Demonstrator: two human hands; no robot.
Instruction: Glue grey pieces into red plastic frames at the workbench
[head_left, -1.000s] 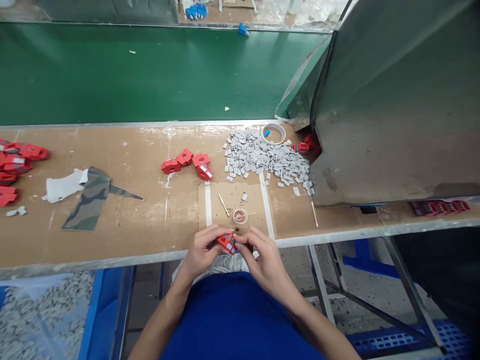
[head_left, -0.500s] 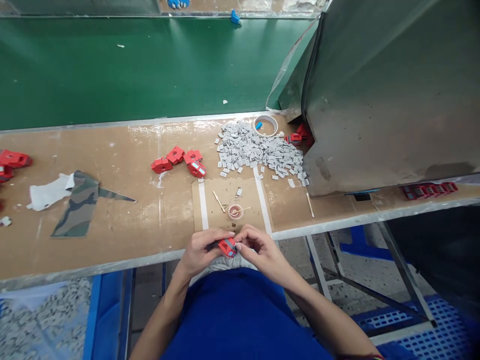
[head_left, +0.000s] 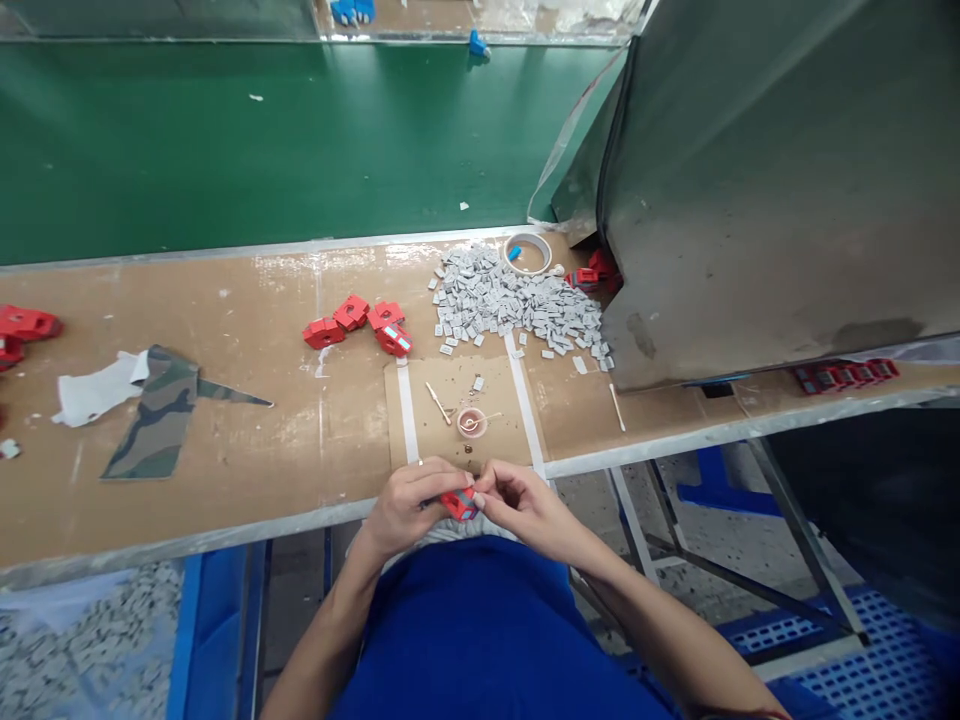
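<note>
In the head view, a small red part [head_left: 459, 503] is being gripped between the left hand [head_left: 409, 505] and the right hand [head_left: 525, 505], both closed on it, just off the bench's [head_left: 247, 440] near edge, near a small cup [head_left: 472, 422].

Even, bright light; edges bowed (perhaps slightly soft)
</note>
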